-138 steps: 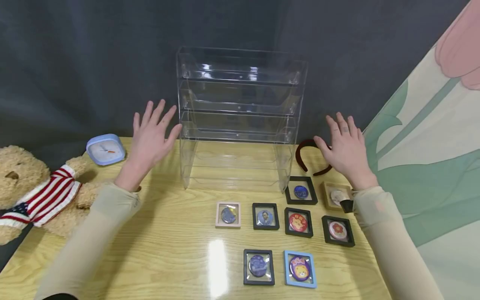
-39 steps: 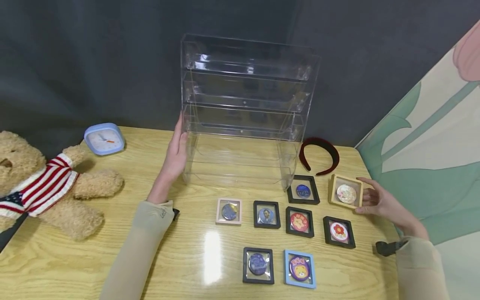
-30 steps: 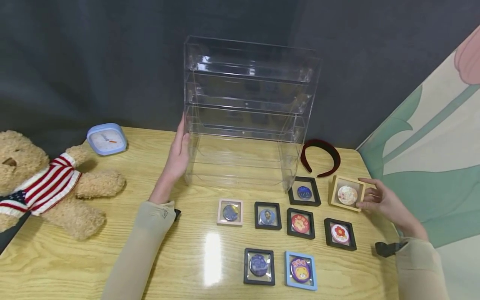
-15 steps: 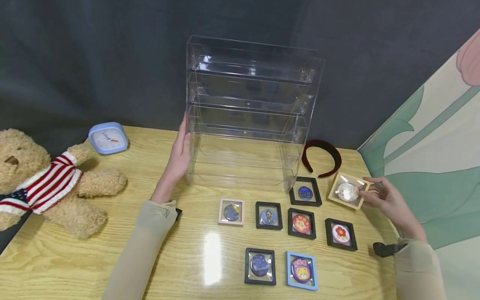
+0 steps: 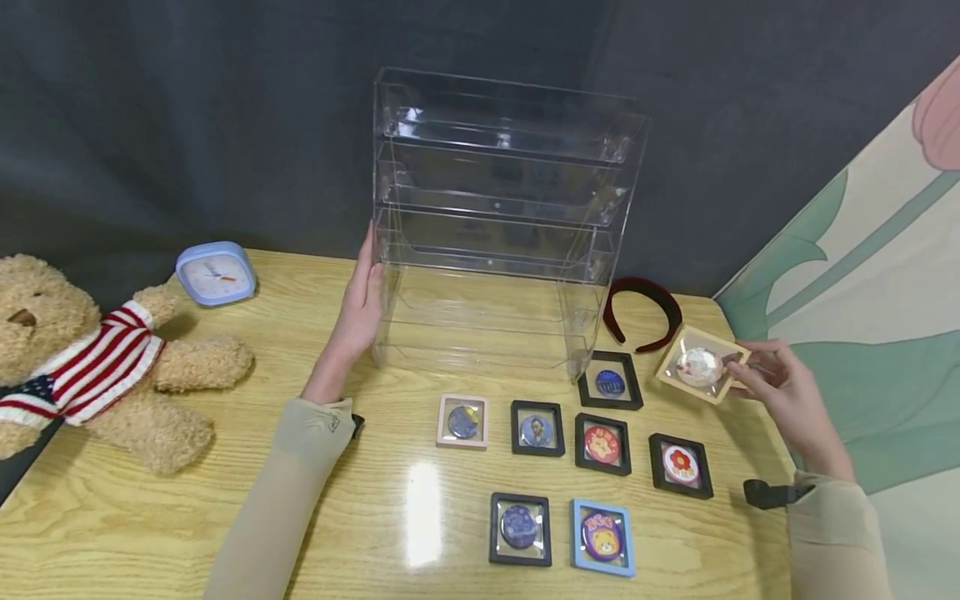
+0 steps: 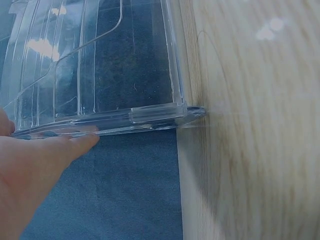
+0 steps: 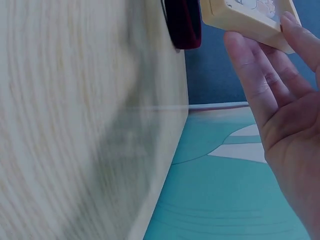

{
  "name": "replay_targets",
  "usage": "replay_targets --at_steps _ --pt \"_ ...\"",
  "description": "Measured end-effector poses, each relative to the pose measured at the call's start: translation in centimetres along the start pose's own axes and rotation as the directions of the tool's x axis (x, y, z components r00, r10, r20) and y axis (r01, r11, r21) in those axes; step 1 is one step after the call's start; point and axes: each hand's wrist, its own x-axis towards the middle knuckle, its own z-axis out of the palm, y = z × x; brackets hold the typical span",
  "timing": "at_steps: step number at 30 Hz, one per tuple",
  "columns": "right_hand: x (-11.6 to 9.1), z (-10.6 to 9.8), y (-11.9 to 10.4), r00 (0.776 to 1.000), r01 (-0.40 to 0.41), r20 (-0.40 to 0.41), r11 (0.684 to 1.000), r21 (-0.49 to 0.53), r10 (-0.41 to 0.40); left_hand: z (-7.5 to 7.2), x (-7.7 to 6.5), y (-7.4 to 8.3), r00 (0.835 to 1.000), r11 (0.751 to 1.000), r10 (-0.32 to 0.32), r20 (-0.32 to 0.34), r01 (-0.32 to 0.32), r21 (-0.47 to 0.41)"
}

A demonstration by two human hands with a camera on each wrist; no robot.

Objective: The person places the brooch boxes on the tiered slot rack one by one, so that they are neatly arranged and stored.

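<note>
A tiered clear acrylic display rack (image 5: 487,200) stands at the back of the table. My left hand (image 5: 356,312) rests against its left side panel with fingers extended; in the left wrist view, the thumb (image 6: 82,144) lies along the panel's edge. On the right, my right hand (image 5: 795,400) pinches the right edge of a pale wood-coloured display frame (image 5: 684,379), which is tilted above the table and has a round badge inside. The right wrist view shows the thumb (image 7: 300,40) on the face of this frame (image 7: 245,22) and the other fingers beneath it.
Several black-framed badges, like the red flower one (image 5: 681,467), lie before the rack with a pink frame (image 5: 442,423) and a blue frame (image 5: 628,542). A dark red headband (image 5: 660,296) lies right of the rack. A clock (image 5: 217,275) and teddy bear (image 5: 112,367) are left.
Both hands were raised and held nothing at first. The left then came to the rack's side; the right took the wood-coloured frame and has lifted and tilted it.
</note>
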Motion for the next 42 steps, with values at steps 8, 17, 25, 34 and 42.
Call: replay_targets --at_steps 8,17,25,34,42 --pt "0.5 0.8 -1.5 0.999 0.033 -0.031 0.999 -0.029 -0.034 0.0 0.1 0.0 1.000 1.000 0.006 -0.004 -0.006 0.000" --pt "0.7 1.8 -3.1 0.997 0.071 -0.030 0.997 0.004 -0.071 0.1 0.0 0.1 1.000 1.000 -0.011 0.005 0.011 -0.001" --pt "1.4 2.7 -4.5 0.996 0.068 -0.045 0.991 -0.119 -0.074 0.0 -0.1 0.2 1.000 1.000 -0.002 0.002 0.002 0.008" --pt "2.6 4.4 -6.6 0.991 0.130 -0.019 0.990 -0.064 -0.131 0.0 -0.2 0.3 1.000 0.999 -0.029 0.004 0.029 0.014" --pt "3.3 5.4 -7.3 0.986 0.164 -0.006 0.986 -0.006 -0.164 0.0 -0.6 3.1 0.999 0.999 -0.050 0.017 0.050 -0.013"
